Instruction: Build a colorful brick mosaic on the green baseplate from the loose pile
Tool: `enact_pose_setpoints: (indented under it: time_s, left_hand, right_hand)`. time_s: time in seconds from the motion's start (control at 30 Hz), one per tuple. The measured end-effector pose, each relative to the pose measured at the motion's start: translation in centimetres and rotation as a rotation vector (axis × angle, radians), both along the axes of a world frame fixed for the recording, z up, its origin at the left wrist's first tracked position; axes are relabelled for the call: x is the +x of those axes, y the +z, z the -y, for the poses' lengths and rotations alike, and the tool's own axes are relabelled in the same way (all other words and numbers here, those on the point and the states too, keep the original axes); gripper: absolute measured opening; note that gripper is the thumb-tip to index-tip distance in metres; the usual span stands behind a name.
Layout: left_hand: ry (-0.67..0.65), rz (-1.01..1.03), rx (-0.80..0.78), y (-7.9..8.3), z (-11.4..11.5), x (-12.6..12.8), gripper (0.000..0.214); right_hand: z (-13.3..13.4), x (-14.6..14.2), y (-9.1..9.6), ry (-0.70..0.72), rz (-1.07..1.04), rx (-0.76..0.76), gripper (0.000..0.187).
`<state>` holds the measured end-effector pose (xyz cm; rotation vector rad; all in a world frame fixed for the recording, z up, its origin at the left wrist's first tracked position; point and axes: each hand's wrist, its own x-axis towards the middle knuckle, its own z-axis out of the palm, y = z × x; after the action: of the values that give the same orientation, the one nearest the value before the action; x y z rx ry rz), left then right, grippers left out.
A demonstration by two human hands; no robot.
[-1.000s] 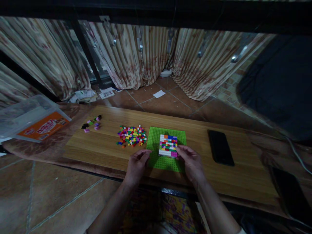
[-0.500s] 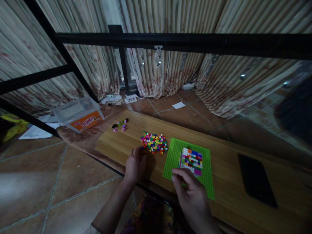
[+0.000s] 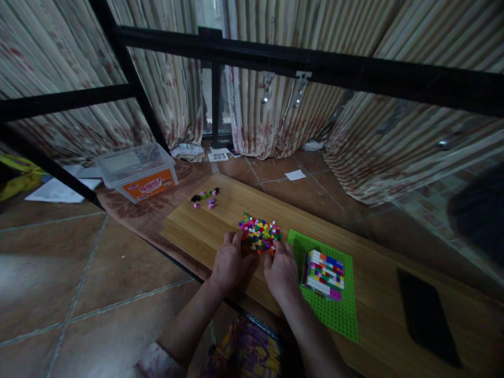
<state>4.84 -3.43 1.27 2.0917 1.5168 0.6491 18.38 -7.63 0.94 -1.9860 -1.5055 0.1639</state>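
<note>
Left hand (image 3: 230, 261) and right hand (image 3: 281, 269) lay side by side on the wooden surface (image 3: 205, 231), fingers loosely spread, fingertips touching the near edge of the brick pile (image 3: 260, 233), green baseplate (image 3: 334, 310) just right of the pile.

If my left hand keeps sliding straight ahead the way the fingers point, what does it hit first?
Most likely the pile of small colored bricks. The left hand lies on the wooden board, fingers pointing up and slightly right, fingertips at the pile's near left edge. Whether they already touch it is hard to tell.
</note>
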Motion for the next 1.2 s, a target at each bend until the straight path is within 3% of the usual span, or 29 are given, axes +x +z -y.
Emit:
enact_pose_setpoints:
  time_s: [0.2, 0.3, 0.43, 0.57, 0.73, 0.93, 1.07, 1.2]
  left_hand:
    - [-0.025, 0.117, -0.023, -0.2, 0.2, -0.9, 0.057]
    - [-0.019, 0.178, -0.054, -0.3, 0.4, -1.4, 0.056]
    - [0.009, 0.245, -0.079, -0.3, 0.6, -1.8, 0.056]
    - [0.039, 0.307, -0.092, -0.3, 0.8, -1.8, 0.057]
    - [0.045, 0.339, -0.071, -0.8, 0.7, -1.9, 0.051]
    - [0.051, 0.336, -0.035, -1.2, 0.9, -1.9, 0.049]
    - [0.049, 0.355, -0.014, -1.3, 0.9, -1.8, 0.048]
    - [0.052, 0.367, -0.01, -1.5, 0.9, -1.9, 0.048]
  right_hand:
    - [0.8, -2.9, 0.3, 0.185, -0.152, 0.039, 0.036]
    - [0.8, -2.7, 0.6, 0.247, -0.196, 0.071, 0.036]
    - [-0.3, -0.2, 0.7, 0.15, -0.145, 0.078, 0.033]
    - [-3.1, 2.1, 0.5, 0.051, -0.001, 0.042, 0.034]
    - [-6.0, 2.6, -0.7, 0.128, 0.079, -0.011, 0.036]
    - [-4.1, 1.4, -1.2, 0.266, 0.015, 0.052, 0.03]
    - [-3.0, 0.7, -0.4, 0.314, -0.057, 0.051, 0.028]
    - [-3.8, 0.3, 0.6, 0.294, -0.086, 0.06, 0.025]
